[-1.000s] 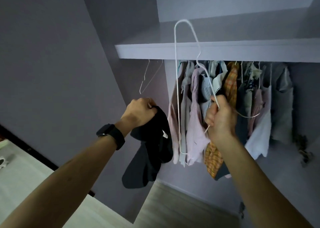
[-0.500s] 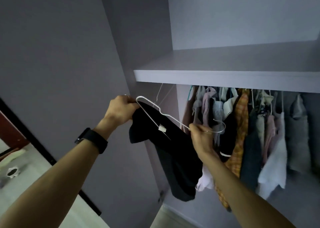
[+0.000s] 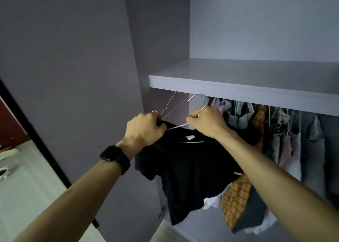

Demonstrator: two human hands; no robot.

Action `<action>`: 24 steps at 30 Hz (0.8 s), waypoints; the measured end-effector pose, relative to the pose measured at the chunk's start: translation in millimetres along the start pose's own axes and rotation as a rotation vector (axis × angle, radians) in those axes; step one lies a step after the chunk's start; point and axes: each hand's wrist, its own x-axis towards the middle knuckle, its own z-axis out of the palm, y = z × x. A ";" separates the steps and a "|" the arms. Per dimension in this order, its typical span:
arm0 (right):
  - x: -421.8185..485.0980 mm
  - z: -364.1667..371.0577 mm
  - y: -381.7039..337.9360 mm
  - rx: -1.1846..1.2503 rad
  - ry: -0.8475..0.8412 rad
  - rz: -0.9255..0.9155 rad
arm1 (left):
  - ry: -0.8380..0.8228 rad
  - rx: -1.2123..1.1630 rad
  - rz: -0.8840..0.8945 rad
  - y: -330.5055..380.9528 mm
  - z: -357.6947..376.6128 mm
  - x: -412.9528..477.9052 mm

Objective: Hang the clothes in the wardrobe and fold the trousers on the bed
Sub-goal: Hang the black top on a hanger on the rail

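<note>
Under the shelf's (image 3: pixel 238 87) left end, the left hand (image 3: pixel 145 129) grips the black shirt's (image 3: pixel 187 166) collar; the right hand (image 3: pixel 207 122) grips the wire hanger (image 3: pixel 177 127).

Wire hanger (image 3: pixel 177 126): largely hidden inside black shirt (image 3: pixel 187 168) and under left hand (image 3: pixel 145 129) and right hand (image 3: pixel 207 122). Hanging clothes (image 3: pixel 286 140): tops concealed behind shelf (image 3: pixel 238 93) edge, row cut off at right. White object (image 3: pixel 3 173) on bed (image 3: pixel 27 196) (left edge): unidentifiable.
</note>
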 end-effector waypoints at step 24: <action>-72.1 54.4 75.7 0.425 -0.287 0.162 | -0.185 -0.124 0.004 -28.1 39.6 -7.4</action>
